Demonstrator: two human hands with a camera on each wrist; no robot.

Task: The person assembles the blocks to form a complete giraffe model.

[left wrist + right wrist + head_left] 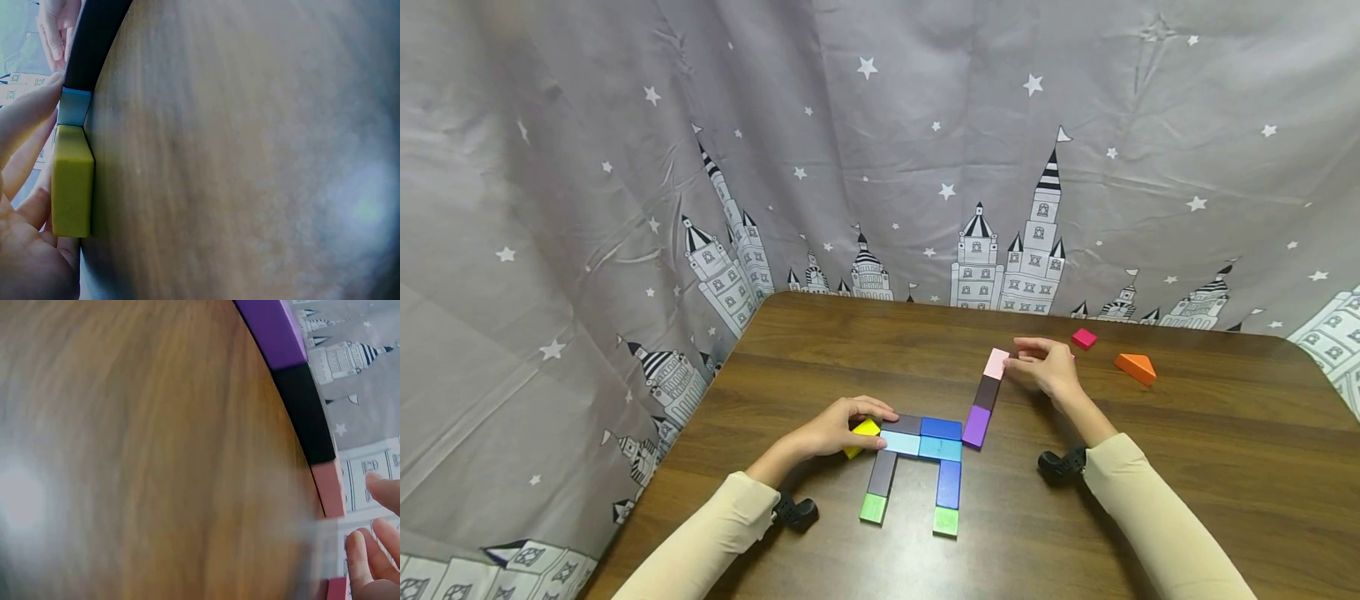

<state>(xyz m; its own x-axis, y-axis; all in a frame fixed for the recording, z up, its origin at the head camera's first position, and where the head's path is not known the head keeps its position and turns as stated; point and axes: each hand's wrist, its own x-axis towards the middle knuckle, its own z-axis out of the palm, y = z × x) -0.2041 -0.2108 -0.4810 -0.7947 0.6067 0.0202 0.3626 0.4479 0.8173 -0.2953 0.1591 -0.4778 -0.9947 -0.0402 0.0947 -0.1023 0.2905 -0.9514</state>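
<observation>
My left hand [835, 427] rests over a yellow block [864, 437], which shows partly under it. Its thumb lies at the left end of a light blue block [901, 443], and the fingertips reach the dark grey block [904, 424] behind. Slanting away to the upper right is a row made of a purple block [977, 427], a dark brown block [987, 392] and a pale pink block [996, 364]. My right hand [1045, 367] is beside the pink block, fingers loosely bent and apart; in the right wrist view the fingers [359, 556] hold nothing.
A blue block [942, 428] and a turquoise block [940, 449] continue the left cluster. Two legs of blocks run toward me, ending in green blocks [946, 522]. A red block [1083, 338] and an orange triangle [1137, 367] lie at right. A patterned curtain [880, 167] hangs behind the table.
</observation>
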